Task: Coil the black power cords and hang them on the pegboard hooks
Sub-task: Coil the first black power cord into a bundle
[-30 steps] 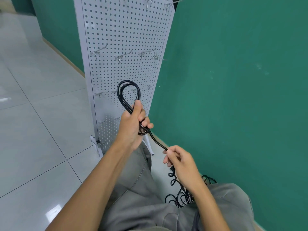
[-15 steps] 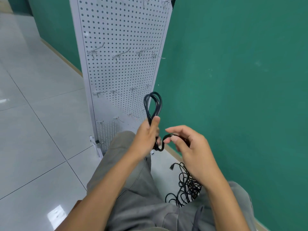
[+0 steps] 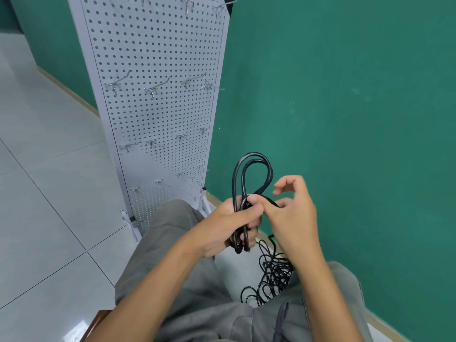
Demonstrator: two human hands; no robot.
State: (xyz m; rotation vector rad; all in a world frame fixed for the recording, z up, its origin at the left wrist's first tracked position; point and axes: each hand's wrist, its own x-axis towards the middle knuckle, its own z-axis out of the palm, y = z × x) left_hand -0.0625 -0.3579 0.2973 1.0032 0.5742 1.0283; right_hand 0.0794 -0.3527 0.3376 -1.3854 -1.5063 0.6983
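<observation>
Left hand (image 3: 230,224) clamped round looped cord (image 3: 251,174); right hand (image 3: 292,213) seemingly loose, beside pegboard (image 3: 158,114) edge.

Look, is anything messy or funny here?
Yes. A tangled pile of black cords lies on the floor between the person's knees, loops going every way. The pegboard hooks are all bare. The left hand grips one half-coiled cord.

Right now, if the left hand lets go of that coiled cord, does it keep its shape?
Probably not. The coiled cord stands in springy loops only where the left hand grips it, so it would likely spring open. The loose cords on the floor lie in a floppy tangle, which suggests snagging when lifted.
</observation>
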